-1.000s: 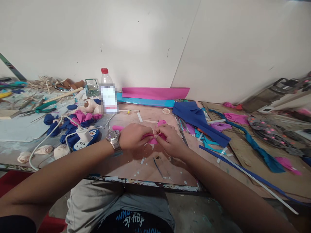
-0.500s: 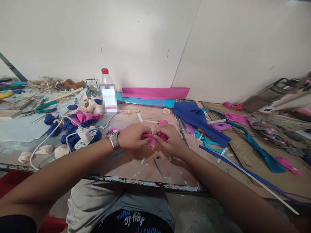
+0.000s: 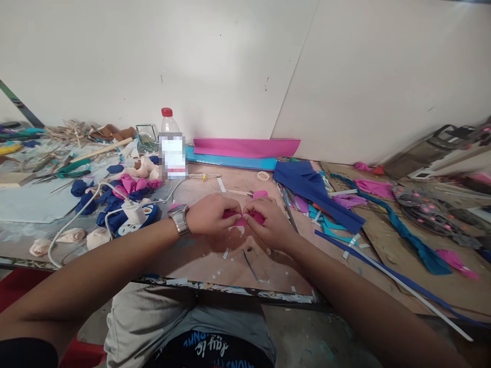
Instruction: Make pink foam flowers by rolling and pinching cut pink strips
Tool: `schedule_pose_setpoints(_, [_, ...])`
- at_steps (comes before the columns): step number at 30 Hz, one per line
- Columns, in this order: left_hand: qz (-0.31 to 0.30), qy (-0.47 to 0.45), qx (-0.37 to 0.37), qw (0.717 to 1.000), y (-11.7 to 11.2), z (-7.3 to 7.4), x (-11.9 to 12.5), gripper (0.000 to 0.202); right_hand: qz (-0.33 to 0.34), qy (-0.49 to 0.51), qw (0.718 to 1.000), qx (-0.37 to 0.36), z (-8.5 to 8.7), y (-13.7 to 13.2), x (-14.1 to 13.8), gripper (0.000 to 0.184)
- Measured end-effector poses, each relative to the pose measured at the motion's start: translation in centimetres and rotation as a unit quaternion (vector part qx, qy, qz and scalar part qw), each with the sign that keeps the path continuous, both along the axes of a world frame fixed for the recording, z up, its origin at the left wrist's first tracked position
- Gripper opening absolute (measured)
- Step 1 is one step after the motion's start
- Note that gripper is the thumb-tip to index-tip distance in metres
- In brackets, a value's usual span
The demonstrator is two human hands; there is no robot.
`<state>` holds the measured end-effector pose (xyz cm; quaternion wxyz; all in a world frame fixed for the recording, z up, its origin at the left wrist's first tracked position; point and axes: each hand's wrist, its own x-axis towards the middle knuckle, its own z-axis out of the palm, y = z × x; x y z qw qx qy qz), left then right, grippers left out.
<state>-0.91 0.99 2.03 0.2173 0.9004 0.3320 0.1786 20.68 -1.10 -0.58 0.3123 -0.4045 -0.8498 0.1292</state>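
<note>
My left hand (image 3: 209, 213), with a metal watch (image 3: 178, 219) on the wrist, and my right hand (image 3: 268, 220) meet over the middle of the worktable (image 3: 215, 260). Both pinch a small pink piece of foam (image 3: 241, 218) between thumbs and fingertips, just above the table. Most of the pink piece is hidden by my fingers. Another small pink scrap (image 3: 261, 194) lies just behind my right hand.
A clear bottle with a red cap (image 3: 171, 145) stands behind my hands. Blue, pink and cream foam flowers (image 3: 115, 197) and a white power strip (image 3: 134, 214) lie left. A dark blue sheet (image 3: 314, 189), pink and teal sheets (image 3: 245, 148) and strips lie right.
My hands stay together on the pink piece; the fingers have shifted slightly and the piece is held a little flatter and closer between them.
</note>
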Motion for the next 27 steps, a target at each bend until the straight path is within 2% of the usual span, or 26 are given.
schedule_pose_setpoints(4, [0.016, 0.029, 0.067, 0.997, -0.3, -0.3, 0.2, 0.026, -0.015, 0.009, 0.999, -0.031, 0.1, -0.2, -0.1, 0.014])
schedule_pose_setpoints(6, [0.015, 0.025, 0.067, 0.997, -0.3, -0.3, 0.2, 0.027, -0.02, 0.02, 0.999, -0.035, 0.2, -0.2, -0.1, 0.013])
schedule_pose_setpoints(15, [-0.034, -0.034, -0.073, 0.996, 0.3, 0.1, -0.5, 0.027, 0.005, 0.02, 1.0, -0.001, 0.6, -0.1, 0.2, 0.012])
schedule_pose_setpoints(27, [-0.059, -0.015, -0.16, 0.985, 1.1, 0.0, -0.8, 0.02, 0.008, 0.003, 1.0, 0.008, 0.7, -0.1, 0.3, 0.009])
